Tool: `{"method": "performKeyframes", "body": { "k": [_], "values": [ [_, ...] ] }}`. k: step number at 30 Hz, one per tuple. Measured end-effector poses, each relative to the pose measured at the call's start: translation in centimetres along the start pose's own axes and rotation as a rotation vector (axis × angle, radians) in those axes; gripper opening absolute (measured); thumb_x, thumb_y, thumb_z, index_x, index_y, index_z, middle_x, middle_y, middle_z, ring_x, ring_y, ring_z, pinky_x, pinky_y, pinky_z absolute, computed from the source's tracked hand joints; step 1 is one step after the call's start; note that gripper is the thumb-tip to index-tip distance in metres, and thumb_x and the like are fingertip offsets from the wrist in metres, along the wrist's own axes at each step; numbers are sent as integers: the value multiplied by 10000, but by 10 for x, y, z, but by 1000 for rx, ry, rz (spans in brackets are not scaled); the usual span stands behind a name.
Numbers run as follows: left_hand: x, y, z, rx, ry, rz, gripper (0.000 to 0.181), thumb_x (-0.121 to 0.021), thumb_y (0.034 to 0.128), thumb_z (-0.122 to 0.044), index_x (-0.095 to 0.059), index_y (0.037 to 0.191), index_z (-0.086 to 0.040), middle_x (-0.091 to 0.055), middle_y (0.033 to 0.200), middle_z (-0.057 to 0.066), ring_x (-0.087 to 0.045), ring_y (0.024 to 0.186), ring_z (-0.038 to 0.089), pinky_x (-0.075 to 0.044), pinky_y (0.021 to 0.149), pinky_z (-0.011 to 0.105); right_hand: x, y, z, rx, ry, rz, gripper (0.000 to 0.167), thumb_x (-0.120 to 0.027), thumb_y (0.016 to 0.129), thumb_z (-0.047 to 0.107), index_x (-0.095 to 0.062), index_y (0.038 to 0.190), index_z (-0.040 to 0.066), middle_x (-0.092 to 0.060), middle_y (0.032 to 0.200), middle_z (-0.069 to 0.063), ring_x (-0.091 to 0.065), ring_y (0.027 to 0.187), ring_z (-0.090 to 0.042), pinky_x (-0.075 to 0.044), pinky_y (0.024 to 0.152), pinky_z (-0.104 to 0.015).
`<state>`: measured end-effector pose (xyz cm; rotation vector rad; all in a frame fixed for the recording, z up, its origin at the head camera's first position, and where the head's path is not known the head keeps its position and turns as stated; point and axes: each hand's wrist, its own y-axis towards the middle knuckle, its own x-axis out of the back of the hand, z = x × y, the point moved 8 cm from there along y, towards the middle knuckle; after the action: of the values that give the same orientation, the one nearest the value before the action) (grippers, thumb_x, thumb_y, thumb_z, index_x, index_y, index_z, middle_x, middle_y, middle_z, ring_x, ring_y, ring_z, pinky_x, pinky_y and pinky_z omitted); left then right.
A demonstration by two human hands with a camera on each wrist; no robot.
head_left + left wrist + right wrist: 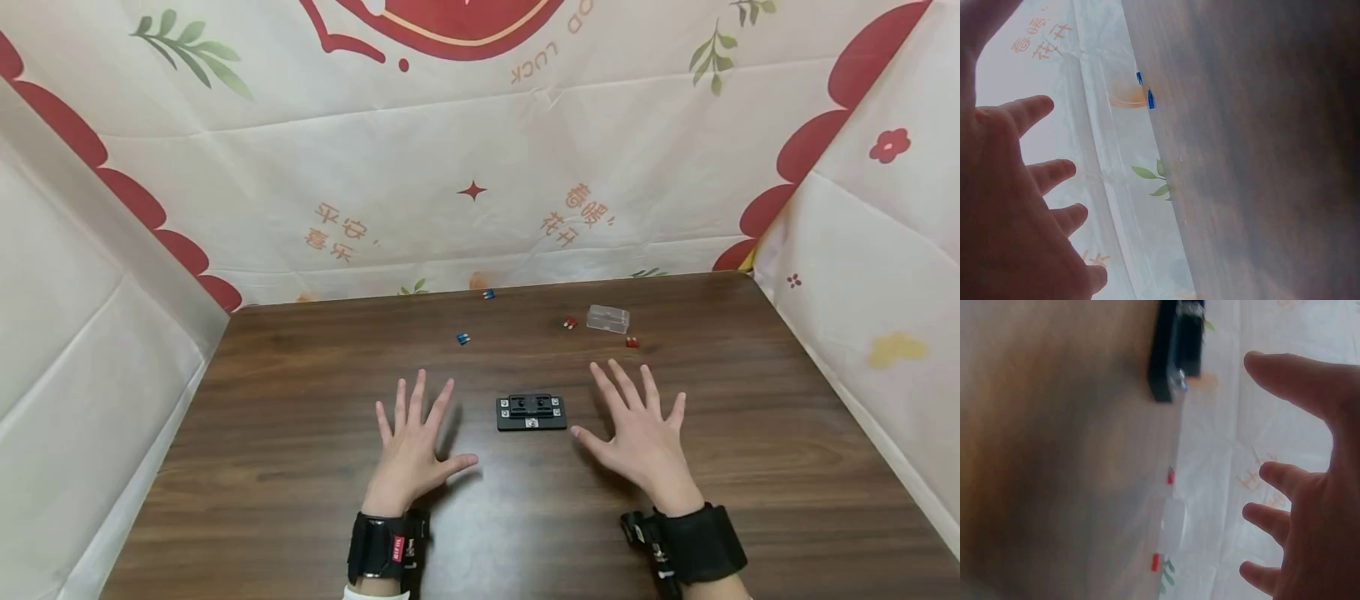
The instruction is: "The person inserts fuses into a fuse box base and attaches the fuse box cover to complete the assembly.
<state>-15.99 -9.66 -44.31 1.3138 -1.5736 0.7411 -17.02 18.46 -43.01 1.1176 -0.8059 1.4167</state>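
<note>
A: How much room is there around the hands?

B: The desk (285, 467) runs on well past both sets of fingertips, to a far edge where it meets a printed cloth (420, 158). Left of the left hand (408, 454), a wide strip of wood reaches a pale side sheet (97, 333). Right of the right hand (643, 446), another strip ends at a second sheet (847, 250).

A: And between them?

B: A black block (532, 402) with metal screws lies there, nearer the right hand, its right end just beside that thumb. The left thumb points inward, well apart from it.

A: How are the hands held?

B: Both are spread wide, backs up, fingers and thumbs apart, gripping nothing. I can't tell whether either rests on the wood or hovers above it. A black strap (378, 546) circles the left wrist, a second strap (705, 546) the right.

A: What lies beyond the fingertips?

B: Ahead of the left hand and to its right, a nearer blue piece (463, 338) and a farther blue piece (489, 294), close to the far edge. Ahead of the right hand, a clear box (608, 319) has one red piece (570, 322) to its left and another red piece (632, 342) by its near right corner.

A: The surroundings?

B: Brown wood grain, shining softly between the wrists. The cloth rises beyond, white with red scallops and green sprigs.
</note>
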Motion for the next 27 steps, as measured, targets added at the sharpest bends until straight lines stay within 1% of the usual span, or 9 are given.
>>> {"method": "performKeyframes", "body": {
  "k": [3,7,11,14,16,18,21,25,27],
  "values": [
    [2,2,0,-2,11,0,1058,-777,701,-588,-247,1542,-225,-59,1591,171,22,1427,424,39,1036,690,9,7,-8,19,4,-25,850,-679,847,483,-271,1528,183,-283,1527,-168,-149,1381,-474,-40,968,-766],
    [5,9,-4,-43,26,-5,1046,-770,707,-594,-254,1541,-230,-69,1593,160,31,1434,399,23,1046,681,25,15,-25,13,10,-137,696,-724,848,282,-421,1429,47,-421,1387,-267,-349,1250,-507,-219,931,-736],
    [4,17,-11,-96,38,-3,1000,-761,731,-576,-287,1530,-206,-134,1581,174,-53,1427,422,-24,1054,678,40,24,-40,-4,0,-238,510,-724,839,155,-547,1273,-44,-538,1195,-317,-509,1027,-512,-388,768,-664],
    [0,22,-14,-110,29,20,930,-746,772,-535,-320,1516,-173,-209,1557,192,-137,1410,438,-77,1064,663,46,34,-47,10,-18,-255,417,-729,832,120,-595,1184,-58,-582,1097,-315,-565,879,-485,-440,631,-587],
    [-3,27,-15,-115,25,35,889,-732,796,-517,-337,1506,-157,-258,1536,199,-185,1398,440,-119,1071,645,48,41,-51,30,-35,-248,380,-737,825,106,-615,1144,-60,-600,1051,-306,-586,790,-447,-449,554,-529],
    [-6,32,-18,-130,21,43,864,-722,810,-506,-347,1499,-143,-302,1514,203,-231,1381,443,-160,1072,628,48,51,-54,44,-45,-217,350,-737,823,97,-626,1119,-55,-604,1032,-296,-585,720,-401,-439,506,-481],
    [-10,41,-23,-166,12,58,849,-726,816,-488,-356,1492,-132,-354,1481,207,-298,1349,444,-212,1064,612,44,66,-59,53,-63,-147,320,-734,825,85,-636,1095,-54,-605,1017,-280,-572,670,-336,-436,485,-440],
    [-20,51,-31,-205,-4,105,821,-736,825,-451,-373,1480,-116,-409,1441,199,-382,1305,412,-274,1051,581,31,86,-67,39,-62,-37,298,-738,823,81,-641,1072,-51,-605,986,-249,-578,730,-328,-478,576,-480],
    [-27,55,-35,-214,1,126,784,-741,826,-437,-412,1454,-104,-437,1421,183,-392,1299,399,-287,1049,569,25,93,-71,30,-71,7,283,-746,817,92,-648,1045,-43,-605,944,-222,-578,752,-330,-485,615,-505]
  ]
}}
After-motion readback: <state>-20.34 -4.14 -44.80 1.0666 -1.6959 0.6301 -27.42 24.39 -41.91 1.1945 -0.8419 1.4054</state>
